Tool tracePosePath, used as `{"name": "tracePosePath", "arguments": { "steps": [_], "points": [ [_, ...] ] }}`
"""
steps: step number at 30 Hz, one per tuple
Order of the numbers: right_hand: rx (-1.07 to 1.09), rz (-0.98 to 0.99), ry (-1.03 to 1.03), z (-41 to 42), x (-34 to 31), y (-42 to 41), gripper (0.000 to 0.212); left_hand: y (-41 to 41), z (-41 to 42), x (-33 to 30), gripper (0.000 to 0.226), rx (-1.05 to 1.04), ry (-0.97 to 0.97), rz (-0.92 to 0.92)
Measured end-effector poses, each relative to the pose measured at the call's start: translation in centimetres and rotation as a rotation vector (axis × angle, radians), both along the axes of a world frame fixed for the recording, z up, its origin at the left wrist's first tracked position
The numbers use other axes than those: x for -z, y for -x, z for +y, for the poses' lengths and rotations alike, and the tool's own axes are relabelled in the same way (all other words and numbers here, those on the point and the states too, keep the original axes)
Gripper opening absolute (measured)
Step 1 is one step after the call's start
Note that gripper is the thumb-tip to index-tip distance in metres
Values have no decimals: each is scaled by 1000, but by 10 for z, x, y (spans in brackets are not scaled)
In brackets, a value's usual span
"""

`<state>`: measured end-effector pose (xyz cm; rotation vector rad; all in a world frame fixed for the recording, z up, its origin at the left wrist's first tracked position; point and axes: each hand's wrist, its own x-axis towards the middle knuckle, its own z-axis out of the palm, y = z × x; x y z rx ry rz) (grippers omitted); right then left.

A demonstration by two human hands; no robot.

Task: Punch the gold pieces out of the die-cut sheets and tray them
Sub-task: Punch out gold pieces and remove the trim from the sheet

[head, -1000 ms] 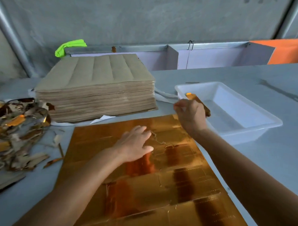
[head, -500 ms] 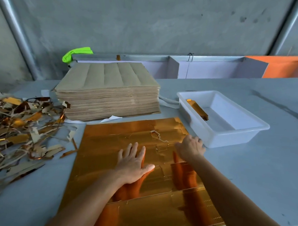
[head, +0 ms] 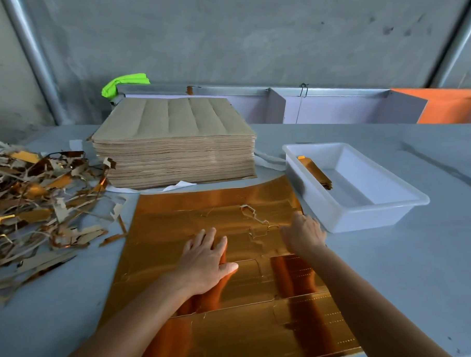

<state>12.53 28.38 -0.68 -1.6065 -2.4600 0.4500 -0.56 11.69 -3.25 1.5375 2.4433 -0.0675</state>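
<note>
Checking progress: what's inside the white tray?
A small stack of gold pieces leans against the left wall of the white tray. The near wall hides part of its floor.

two bare forearms, left grip point(head: 205, 256), right grip point(head: 303, 233), no sleeves, no gloves

A pale grey counter point(head: 394, 266) carries a gold die-cut sheet point(head: 177, 221) lying flat at its near middle. Just behind the sheet stands a tall stack of brown sheets point(head: 174, 151). Right of the gold sheet, touching its corner, sits a white tray point(head: 365, 210); left of it sprawls a heap of offcuts point(head: 33, 208).
</note>
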Motion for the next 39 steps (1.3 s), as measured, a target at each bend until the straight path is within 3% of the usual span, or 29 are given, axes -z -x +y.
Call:
{"name": "tracePosePath", "arguments": {
  "steps": [3, 8, 12, 18, 23, 26, 29, 32, 35, 39],
  "points": [
    [-77, -6, -58, -5, 1, 8, 33, -1, -3, 1, 65, 4, -39, 9],
    [-175, 238, 268, -19, -3, 40, 43, -1, -7, 2, 58, 17, -73, 0],
    [-100, 431, 465, -20, -5, 54, 43, 1, -10, -2, 59, 20, -87, -29],
    [-38, 511, 497, -8, -4, 41, 24, 1, -9, -4, 60, 21, -111, -22],
    [25, 632, 498, 4, 0, 27, 19, -9, 12, -6, 64, -51, -410, -98],
    [74, 671, 399, 10, 2, 22, 17, -20, 40, -2, 54, -72, -464, -58],
    [118, 591, 181, 18, 8, 12, 23, -22, 56, 5, 29, -68, -489, 63],
    [87, 351, 27, 27, 16, -1, 27, -11, 60, 12, 25, -76, -534, 52],
    [-58, 168, -64, 25, 21, 3, 26, -6, 59, 13, 25, -62, -557, 73],
    [-132, 29, -110, 15, 23, 30, 30, -2, 61, 4, 5, -148, -650, 4]
  ]
}}
